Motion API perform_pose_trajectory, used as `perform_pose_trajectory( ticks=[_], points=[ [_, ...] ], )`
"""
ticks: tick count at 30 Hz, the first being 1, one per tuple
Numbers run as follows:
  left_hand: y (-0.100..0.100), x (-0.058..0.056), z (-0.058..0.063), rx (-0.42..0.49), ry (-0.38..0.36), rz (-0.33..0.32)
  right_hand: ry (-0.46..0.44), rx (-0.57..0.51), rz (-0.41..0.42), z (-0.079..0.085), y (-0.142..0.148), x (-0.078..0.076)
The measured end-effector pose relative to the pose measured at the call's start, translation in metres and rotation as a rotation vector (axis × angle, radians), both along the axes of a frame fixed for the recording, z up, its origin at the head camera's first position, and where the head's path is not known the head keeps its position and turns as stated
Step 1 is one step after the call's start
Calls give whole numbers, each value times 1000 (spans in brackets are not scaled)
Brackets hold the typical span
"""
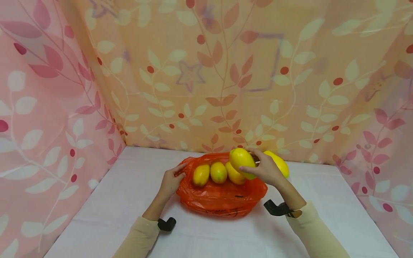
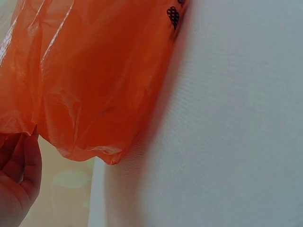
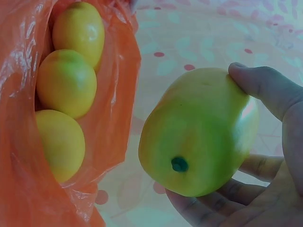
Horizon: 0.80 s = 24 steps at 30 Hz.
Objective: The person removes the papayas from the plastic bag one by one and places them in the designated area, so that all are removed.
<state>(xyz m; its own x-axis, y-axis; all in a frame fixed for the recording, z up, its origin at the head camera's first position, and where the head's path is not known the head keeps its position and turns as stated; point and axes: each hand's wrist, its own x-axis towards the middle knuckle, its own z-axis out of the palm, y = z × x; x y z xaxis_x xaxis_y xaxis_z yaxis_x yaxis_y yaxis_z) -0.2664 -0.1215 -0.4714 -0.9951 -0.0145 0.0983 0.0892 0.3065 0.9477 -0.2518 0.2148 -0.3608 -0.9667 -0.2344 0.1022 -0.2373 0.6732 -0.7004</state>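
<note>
An orange-red plastic bag lies on the table with its mouth spread wide. Three yellow mangoes sit in a row inside: a left mango, a middle mango and a right mango, the last partly covered. My right hand holds another mango, yellow-green with a dark green stem spot, above the bag's right side. Its thumb and fingers lie on opposite sides of the fruit. At the bag's left edge, my left hand pinches the thin plastic between thumb and fingers.
One more yellow mango lies on the table behind my right hand, partly hidden by it. A white cloth covers the table. Leaf-patterned curtains stand along the back and both sides.
</note>
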Motion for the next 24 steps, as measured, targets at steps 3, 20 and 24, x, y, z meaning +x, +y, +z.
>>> perform_pose_trajectory(
  ticks=[3, 20, 24],
  points=[
    [0, -1, -1, -6, 5, 1, 3, -1, -5, 2, 0, 0],
    [0, 0, -1, 7, -24, 2, 12, 9, -29, 6, 8, 1],
    [1, -1, -1, 11, -31, 0, 9, 6, -47, 7, 11, 0]
  ],
)
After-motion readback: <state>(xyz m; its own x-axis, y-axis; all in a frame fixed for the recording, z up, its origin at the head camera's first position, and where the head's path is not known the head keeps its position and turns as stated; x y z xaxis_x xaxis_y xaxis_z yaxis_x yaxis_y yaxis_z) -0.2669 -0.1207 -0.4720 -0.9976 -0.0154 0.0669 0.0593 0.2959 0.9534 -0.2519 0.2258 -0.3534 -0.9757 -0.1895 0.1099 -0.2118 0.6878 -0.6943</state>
